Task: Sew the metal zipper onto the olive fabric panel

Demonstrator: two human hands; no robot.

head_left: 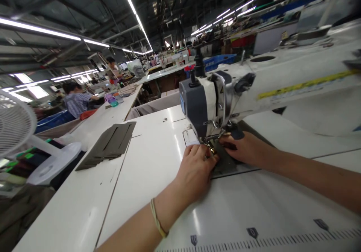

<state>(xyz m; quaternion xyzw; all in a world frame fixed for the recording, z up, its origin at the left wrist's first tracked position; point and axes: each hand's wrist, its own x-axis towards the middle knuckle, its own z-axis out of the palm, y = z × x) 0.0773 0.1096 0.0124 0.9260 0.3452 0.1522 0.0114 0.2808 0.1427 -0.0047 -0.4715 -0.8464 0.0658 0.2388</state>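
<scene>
Under the needle area of a white and grey sewing machine [197, 105] lies a dark grey-green fabric piece [224, 163], flat on the white table. My left hand [197, 169] is at its left edge, close to the presser foot, with curled fingers pressed onto the cloth. From the right, my right hand [246, 148] reaches in beside the needle area, its thumb and fingers closed together on the same piece. The fingertips of both hands are partly hidden by the hands and the machine head. A twisted band [158, 218] circles my left wrist.
Left of the machine, a stack of grey-green fabric pieces [113, 143] rests on the white table [152, 161]. A white fan [17, 124] stands at the far left. Ruler markings [254, 240] run along the front edge. Beyond sits a person in a striped shirt [77, 104], near a bottle [111, 100].
</scene>
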